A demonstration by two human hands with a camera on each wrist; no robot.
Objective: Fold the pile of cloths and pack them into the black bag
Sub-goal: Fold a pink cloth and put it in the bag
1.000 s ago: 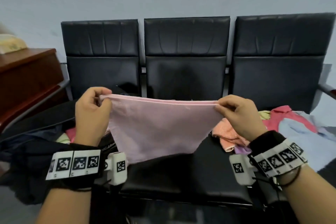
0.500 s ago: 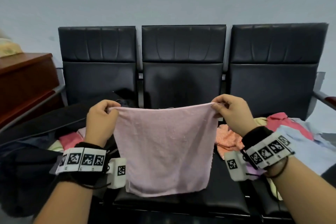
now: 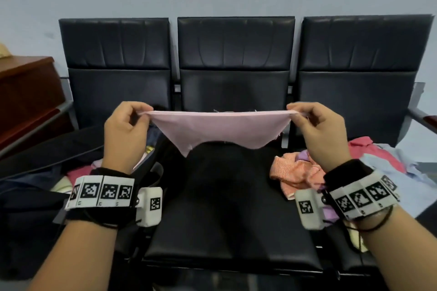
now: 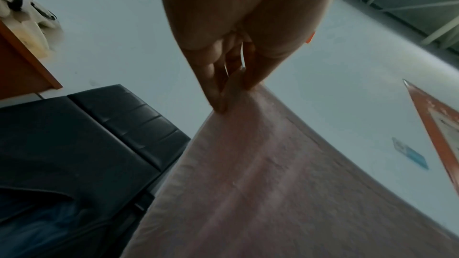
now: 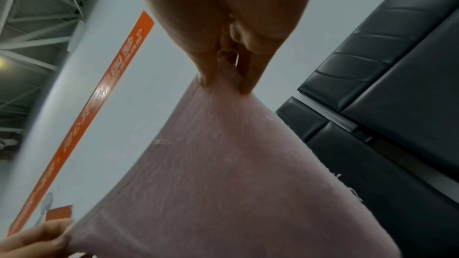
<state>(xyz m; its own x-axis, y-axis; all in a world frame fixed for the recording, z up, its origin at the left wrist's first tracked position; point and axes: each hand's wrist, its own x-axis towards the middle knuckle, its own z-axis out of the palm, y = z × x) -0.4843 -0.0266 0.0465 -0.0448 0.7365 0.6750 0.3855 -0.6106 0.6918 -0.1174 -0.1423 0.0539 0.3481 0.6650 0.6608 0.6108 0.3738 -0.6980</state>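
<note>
1. The seats (image 3: 233,220) are my flat spot: I should lay the cloth (image 3: 220,129) on the bare middle one, between the bag (image 3: 30,198) on my left and the pile (image 3: 300,175) on my right
2. The cloth hangs in the air over that seat, its top edge taut; I should keep it level so the hem drops even
3. My left hand (image 3: 124,133) and right hand (image 3: 320,133) each pinch a top corner, each grip clamped on cloth; I judge equal tension matters most
</note>
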